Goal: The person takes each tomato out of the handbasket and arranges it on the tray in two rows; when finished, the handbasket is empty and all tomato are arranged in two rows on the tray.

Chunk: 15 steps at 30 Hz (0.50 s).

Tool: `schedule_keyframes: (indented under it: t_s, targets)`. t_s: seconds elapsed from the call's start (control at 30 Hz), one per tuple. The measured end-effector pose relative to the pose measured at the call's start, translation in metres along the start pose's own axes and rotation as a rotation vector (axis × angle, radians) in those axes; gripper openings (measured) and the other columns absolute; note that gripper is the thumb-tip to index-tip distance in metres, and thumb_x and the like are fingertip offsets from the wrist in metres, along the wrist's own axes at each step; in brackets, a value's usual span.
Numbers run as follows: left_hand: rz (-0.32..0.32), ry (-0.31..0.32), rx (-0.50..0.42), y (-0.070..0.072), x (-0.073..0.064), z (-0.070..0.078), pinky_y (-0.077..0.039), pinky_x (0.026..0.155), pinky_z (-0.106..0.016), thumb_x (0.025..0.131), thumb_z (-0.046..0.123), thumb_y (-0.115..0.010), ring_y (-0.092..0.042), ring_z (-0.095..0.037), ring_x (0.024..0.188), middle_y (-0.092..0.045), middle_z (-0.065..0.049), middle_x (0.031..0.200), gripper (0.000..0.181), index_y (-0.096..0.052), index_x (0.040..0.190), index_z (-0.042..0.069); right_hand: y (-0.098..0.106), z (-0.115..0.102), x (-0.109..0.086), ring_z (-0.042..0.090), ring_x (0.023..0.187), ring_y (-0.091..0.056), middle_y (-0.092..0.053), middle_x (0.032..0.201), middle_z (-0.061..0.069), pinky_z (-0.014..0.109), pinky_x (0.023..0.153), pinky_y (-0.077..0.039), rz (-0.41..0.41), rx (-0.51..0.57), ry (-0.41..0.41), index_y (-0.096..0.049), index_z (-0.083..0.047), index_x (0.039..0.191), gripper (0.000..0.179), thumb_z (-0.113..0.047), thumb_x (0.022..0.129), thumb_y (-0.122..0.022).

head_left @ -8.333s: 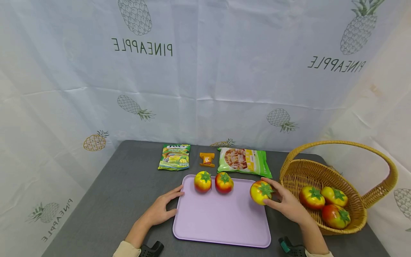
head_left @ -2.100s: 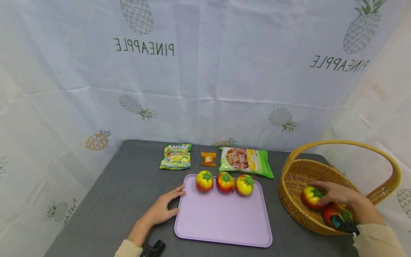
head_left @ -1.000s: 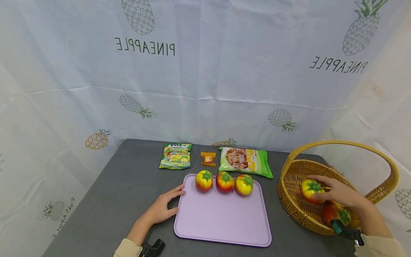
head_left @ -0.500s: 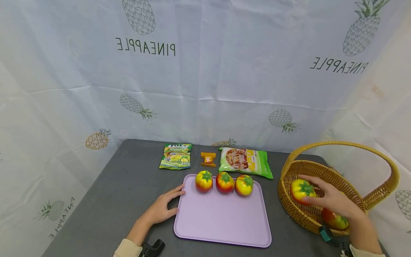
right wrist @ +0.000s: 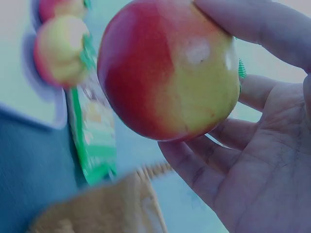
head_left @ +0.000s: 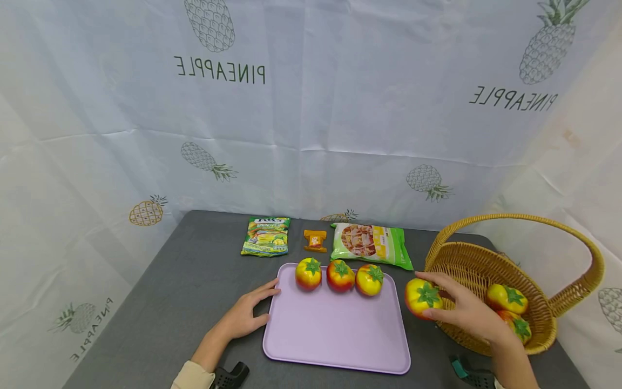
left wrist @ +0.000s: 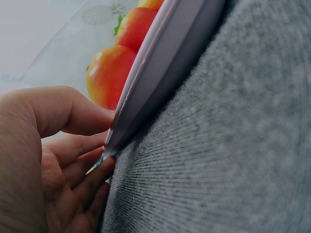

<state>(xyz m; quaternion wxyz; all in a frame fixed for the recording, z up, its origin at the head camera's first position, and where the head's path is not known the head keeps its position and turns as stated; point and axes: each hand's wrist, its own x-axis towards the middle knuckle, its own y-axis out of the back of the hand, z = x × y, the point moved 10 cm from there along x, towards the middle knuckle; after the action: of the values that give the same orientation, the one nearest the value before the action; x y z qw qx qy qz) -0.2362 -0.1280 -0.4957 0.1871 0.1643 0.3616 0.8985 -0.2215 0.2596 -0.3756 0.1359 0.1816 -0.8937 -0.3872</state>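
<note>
My right hand (head_left: 464, 310) holds a red-and-yellow tomato (head_left: 421, 298) with a green leafy top, thumb and fingers around its sides. It hangs between the wicker basket (head_left: 486, 265) and the lilac tray (head_left: 335, 329). The right wrist view shows this tomato (right wrist: 165, 73) large against the fingertips. Along the tray's back edge three more tomatoes (head_left: 340, 276) sit in a row. My left hand (head_left: 243, 316) rests at the tray's left side, its fingers loosely extended and touching the rim. In the left wrist view the thumb (left wrist: 82, 114) meets that rim. Two tomatoes (head_left: 507, 299) lie inside the basket.
Behind the tray lie a green candy bag (head_left: 265, 237), a small orange packet (head_left: 315, 241) and a green-and-white snack bag (head_left: 371, 244). The basket's tall handle (head_left: 529, 217) arches over it at the right. A pineapple-print curtain (head_left: 301, 108) hangs behind the grey table (head_left: 194, 270).
My right hand has lifted a tomato from the basket and carried it left over the rim, towards the tray. Earlier, it added the third tomato to the tray's row. The left hand stays put.
</note>
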Motion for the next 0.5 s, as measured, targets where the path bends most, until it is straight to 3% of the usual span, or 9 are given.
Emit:
schedule_keyframes:
  t_s: [0.2, 0.5]
  targets:
    - [-0.004, 0.005, 0.002, -0.001, 0.0, -0.002, -0.036, 0.106, -0.054, 0.081, 0.014, -0.059, -0.04, -0.026, 0.136, -0.039, 0.0, 0.151, 0.053, -0.054, 0.134, 0.016, -0.032, -0.015, 0.014, 0.003, 0.099, -0.049, -0.048, 0.131, 0.011, 0.022, 0.079, -0.048, -0.084, 0.089, 0.034, -0.046, -0.018, 0.138, 0.062, -0.025, 0.082, -0.072]
    - [0.0, 0.004, 0.004, 0.0, 0.0, -0.001, -0.036, 0.105, -0.054, 0.081, 0.013, -0.059, -0.04, -0.026, 0.136, -0.039, 0.0, 0.151, 0.053, -0.054, 0.134, 0.017, -0.066, -0.035, 0.032, 0.006, 0.109, -0.048, -0.047, 0.135, 0.013, 0.024, 0.086, -0.047, -0.106, 0.093, 0.077, -0.048, -0.01, 0.137, 0.065, -0.031, 0.081, -0.073]
